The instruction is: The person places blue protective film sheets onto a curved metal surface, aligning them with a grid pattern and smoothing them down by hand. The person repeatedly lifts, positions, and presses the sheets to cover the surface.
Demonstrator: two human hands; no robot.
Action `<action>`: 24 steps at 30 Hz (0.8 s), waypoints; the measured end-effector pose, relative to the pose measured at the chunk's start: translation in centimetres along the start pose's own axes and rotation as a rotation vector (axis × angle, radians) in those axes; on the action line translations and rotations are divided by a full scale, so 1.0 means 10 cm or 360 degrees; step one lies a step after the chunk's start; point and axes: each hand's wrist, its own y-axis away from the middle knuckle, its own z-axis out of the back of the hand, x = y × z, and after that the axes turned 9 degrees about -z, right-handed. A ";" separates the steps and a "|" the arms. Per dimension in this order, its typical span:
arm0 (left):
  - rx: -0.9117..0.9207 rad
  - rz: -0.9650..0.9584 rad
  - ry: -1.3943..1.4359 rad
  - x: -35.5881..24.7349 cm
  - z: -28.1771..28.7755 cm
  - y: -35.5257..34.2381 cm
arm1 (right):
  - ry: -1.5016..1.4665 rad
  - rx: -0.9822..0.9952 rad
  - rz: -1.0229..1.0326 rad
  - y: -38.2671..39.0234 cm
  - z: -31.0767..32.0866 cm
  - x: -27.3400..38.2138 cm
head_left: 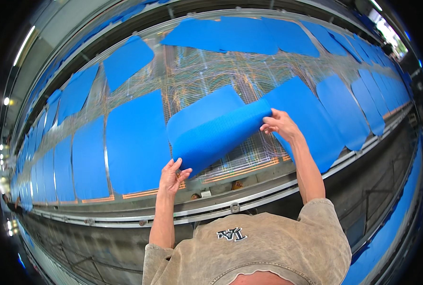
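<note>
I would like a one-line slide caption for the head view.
Left hand and right hand hold a partly turned-up blue sheet over a long table with similar sheets.

Place: I see what looks like a factory-scale textile workshop | Worktop (197, 71): very long, its surface crossed by coloured lines (249, 166) | Along near and far edges: rows of flat blue panels (133, 142) | Near edge: metal rail (116, 221) | Beyond far edge, leftward: lit ceiling tube (24, 46)

Blue sheets (135, 142) lie on a long table (192, 66).
</note>
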 end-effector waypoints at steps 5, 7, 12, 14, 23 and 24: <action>-0.0095 -0.0096 0.0369 0.15 -0.07 0.37 | -0.0414 0.0063 -0.0141 0.34 0.24 -0.30; -0.0259 -0.0194 0.0135 0.54 0.06 0.38 | -0.0180 -0.0217 -0.0160 0.44 0.32 -0.57; -0.0496 -0.0266 -0.0327 0.92 -0.07 0.71 | 0.0304 -0.0769 0.0013 0.73 0.21 -1.21; -0.0467 -0.0049 -0.0173 0.95 -0.07 0.78 | 0.0193 -0.0850 -0.0220 0.83 0.22 -1.31; 0.0053 0.0667 -0.0270 0.85 0.04 0.80 | -0.0036 -0.0409 -0.0375 0.90 0.01 -0.69; 0.0082 0.0705 -0.0361 0.87 0.02 0.82 | -0.0106 -0.0400 -0.0340 0.89 -0.02 -0.62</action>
